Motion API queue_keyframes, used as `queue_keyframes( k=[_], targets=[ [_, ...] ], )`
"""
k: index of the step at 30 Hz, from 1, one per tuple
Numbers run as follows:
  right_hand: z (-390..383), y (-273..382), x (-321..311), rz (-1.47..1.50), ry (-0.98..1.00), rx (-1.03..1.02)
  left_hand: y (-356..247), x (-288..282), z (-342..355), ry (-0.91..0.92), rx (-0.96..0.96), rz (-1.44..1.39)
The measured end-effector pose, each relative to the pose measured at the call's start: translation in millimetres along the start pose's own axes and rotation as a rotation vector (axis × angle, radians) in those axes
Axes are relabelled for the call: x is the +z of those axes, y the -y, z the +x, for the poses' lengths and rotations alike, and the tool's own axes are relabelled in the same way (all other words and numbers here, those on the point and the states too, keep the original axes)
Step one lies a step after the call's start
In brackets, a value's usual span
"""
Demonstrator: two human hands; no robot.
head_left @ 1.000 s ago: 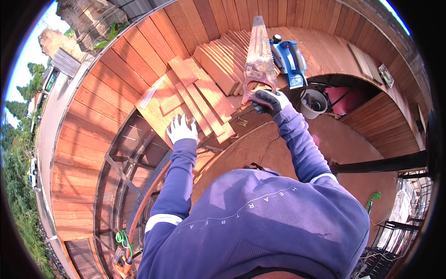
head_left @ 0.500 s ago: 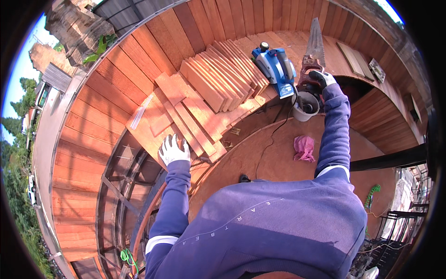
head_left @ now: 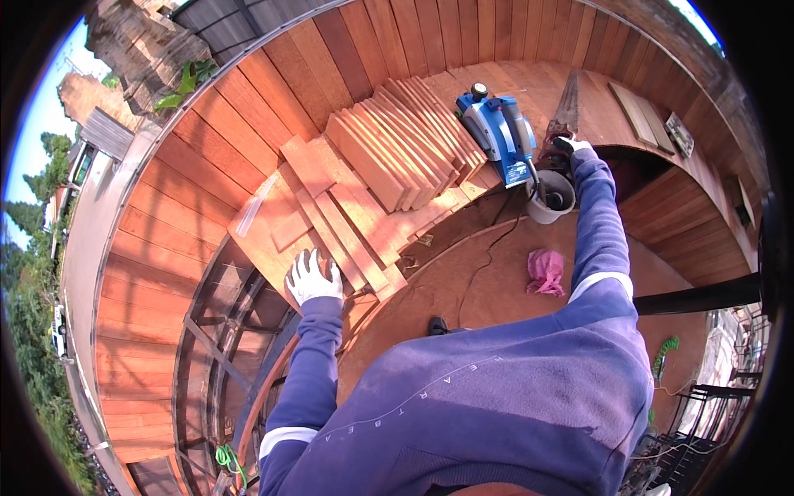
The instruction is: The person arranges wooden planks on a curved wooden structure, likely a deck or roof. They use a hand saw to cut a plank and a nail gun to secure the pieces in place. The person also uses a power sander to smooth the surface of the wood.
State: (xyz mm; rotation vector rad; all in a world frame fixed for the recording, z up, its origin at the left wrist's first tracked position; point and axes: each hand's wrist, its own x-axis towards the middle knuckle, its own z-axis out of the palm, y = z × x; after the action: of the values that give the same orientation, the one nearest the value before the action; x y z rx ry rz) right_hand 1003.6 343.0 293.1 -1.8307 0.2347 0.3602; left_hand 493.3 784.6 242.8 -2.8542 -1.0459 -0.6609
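Note:
My right hand (head_left: 573, 145), gloved, is closed on the handle of a handsaw (head_left: 563, 111), whose blade points away from me on the curved wooden bench, just right of a blue power planer (head_left: 494, 135). My left hand (head_left: 313, 279), in a white glove, rests with fingers spread on the near edge of a wide board (head_left: 256, 226), beside loose wooden strips (head_left: 329, 231). Right of these, a row of cut wooden pieces (head_left: 387, 147) leans together. A grey bucket (head_left: 544, 208) sits beneath my right wrist.
The curved plank backrest (head_left: 182, 178) rings the bench. Below are a pink cloth (head_left: 544, 273), a cable, a brown floor (head_left: 488, 289) and an open metal frame (head_left: 211, 347) at left. A black bar (head_left: 686, 293) crosses at right. Pale boards (head_left: 637, 116) lie on the right bench.
My right hand has carried the saw right, from the planer's left to its right, and its blade now sits lower in view. The view has shifted. My left hand stays on the board.

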Motion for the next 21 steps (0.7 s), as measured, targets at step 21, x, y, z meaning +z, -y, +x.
queue_keyframes(
  k=[21],
  targets=[
    [-126,12,74,-0.269,-0.617,-0.932,-3,-7,0,0.047,-0.025,-0.055]
  ],
)
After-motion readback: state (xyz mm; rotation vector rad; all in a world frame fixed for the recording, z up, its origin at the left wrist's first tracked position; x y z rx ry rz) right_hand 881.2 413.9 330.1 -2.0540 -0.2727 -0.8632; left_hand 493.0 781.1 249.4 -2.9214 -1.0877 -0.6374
